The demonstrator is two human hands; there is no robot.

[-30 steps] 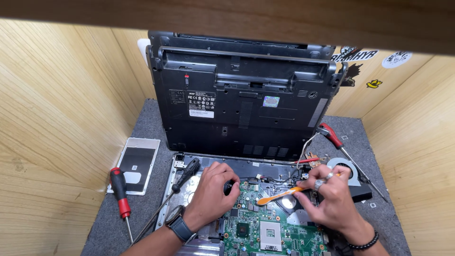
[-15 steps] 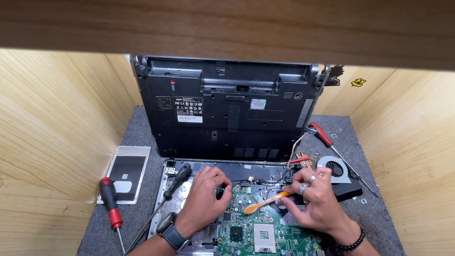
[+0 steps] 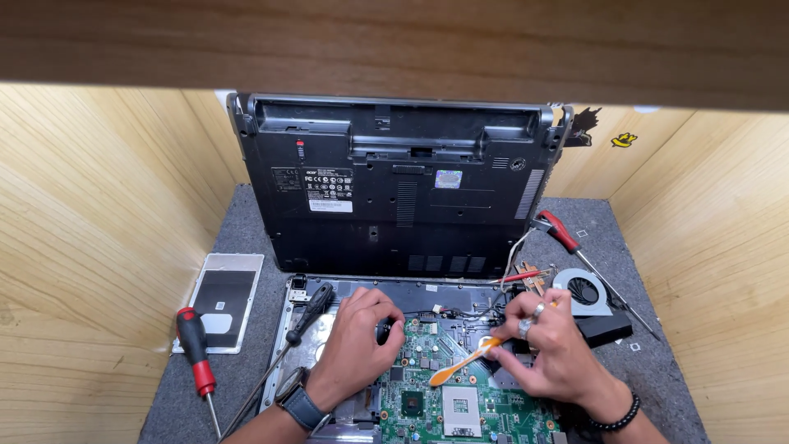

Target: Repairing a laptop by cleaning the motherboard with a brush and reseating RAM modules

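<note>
An opened laptop base lies on the grey mat with its green motherboard exposed. My left hand, with a watch on its wrist, rests fingers-down on the board's upper left part. In my right hand, which wears rings and a dark bracelet, is an orange plastic pry tool; its flat tip lies on the middle of the board. The black bottom cover of the laptop stands upright against the back wall.
A red-and-black screwdriver lies at the left beside a flat silver-framed panel. A black screwdriver rests on the chassis edge. Another red-handled screwdriver, a cooling fan and a black block lie at the right. Wooden walls enclose the mat.
The view has shifted, so everything sits lower and more left in the frame. My right hand and the orange tool have moved left over the board. My left hand stays in place.
</note>
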